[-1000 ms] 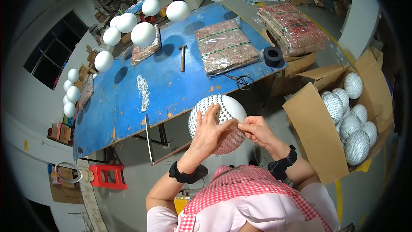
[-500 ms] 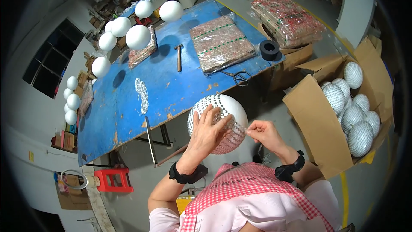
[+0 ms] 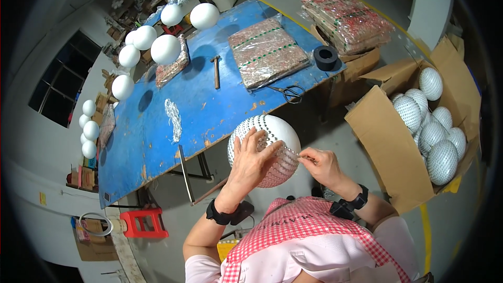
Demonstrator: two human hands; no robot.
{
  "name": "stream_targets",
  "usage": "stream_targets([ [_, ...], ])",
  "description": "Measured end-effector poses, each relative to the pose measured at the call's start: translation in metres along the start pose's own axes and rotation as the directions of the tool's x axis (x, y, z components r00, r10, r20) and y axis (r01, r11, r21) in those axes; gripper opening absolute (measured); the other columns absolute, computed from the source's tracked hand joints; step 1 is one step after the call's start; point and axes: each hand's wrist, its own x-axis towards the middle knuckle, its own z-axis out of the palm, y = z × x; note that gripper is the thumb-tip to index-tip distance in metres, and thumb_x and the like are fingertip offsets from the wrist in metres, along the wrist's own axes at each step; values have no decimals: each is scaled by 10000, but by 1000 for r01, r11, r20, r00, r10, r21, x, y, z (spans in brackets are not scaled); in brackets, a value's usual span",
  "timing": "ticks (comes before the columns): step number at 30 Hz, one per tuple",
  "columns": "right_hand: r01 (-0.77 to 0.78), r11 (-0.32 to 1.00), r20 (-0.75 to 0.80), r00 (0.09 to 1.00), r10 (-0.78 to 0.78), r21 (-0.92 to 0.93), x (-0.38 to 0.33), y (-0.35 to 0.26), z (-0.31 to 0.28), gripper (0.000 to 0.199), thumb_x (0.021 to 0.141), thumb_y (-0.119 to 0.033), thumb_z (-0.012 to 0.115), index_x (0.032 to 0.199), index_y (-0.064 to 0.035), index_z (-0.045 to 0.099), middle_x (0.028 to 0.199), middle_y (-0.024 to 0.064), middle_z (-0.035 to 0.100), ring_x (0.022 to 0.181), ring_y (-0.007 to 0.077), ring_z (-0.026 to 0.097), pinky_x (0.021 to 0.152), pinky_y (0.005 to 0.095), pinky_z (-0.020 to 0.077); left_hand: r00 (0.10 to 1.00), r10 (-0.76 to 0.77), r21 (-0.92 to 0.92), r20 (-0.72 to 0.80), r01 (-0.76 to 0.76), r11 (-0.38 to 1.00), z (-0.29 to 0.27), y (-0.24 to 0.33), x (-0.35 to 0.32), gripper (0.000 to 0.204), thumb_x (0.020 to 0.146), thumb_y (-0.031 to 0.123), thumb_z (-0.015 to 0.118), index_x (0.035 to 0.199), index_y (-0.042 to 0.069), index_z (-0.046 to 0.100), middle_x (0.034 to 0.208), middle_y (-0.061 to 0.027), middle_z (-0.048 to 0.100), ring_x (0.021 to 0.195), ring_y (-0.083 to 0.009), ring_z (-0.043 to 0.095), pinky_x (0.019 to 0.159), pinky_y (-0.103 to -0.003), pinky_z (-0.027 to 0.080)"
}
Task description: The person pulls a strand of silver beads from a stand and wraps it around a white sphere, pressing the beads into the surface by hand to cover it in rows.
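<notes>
the blue tabletop [image 3: 157, 141] carries what the work draws on: plain white balls [image 3: 165, 48] along its far edge, wrapped flat packs [image 3: 267, 52] in the middle, a hammer [image 3: 216, 71], scissors [image 3: 289, 92] and a black tape roll [image 3: 326, 57] near the front, all within reach. a cardboard box [image 3: 387, 147] stands open at the right, tipped toward the person so the studded balls [image 3: 441, 161] in it lie in easy view. the ball [image 3: 264, 149] in hand is held in front of the chest, just off the tabletop's near edge. the left hand [image 3: 250, 163] lies spread flat over it, fingers open, steadying it. the right hand [image 3: 320, 163] has its fingertips pinched at the ball's side, seemingly on a small stud, too small to tell.
</notes>
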Motion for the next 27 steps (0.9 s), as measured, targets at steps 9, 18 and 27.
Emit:
stream_targets([
  [9, 216, 975, -15, 976, -217, -61, 3, -8, 2, 328, 829, -49, 634, 1153, -91, 672, 776, 141, 662, 657, 309, 651, 553, 388, 514, 999, 11, -96, 40, -7, 995, 0, -6, 3, 375, 849, 176, 694, 1211, 263, 655, 1331, -186, 466, 1344, -425, 365, 1068, -659, 230],
  [18, 285, 928, -18, 955, -297, -239, 0, -5, 2, 334, 803, -29, 641, 1128, -96, 686, 656, 99, 572, 559, 279, 593, 485, 385, 470, 996, -22, -26, 92, 25, 999, 2, 1, 6, 428, 804, 337, 754, 1207, 250, 638, 1380, -194, 421, 1375, -447, 309, 1093, -650, 206],
  [27, 288, 923, -41, 950, -308, -255, 0, -3, 4, 332, 799, -40, 655, 1124, -100, 690, 656, 79, 535, 564, 260, 592, 482, 376, 465, 998, -1, -42, 69, 4, 999, 5, 0, 4, 415, 813, 314, 747, 1214, 284, 640, 1385, -209, 411, 1377, -466, 295, 1096, -648, 205],
])
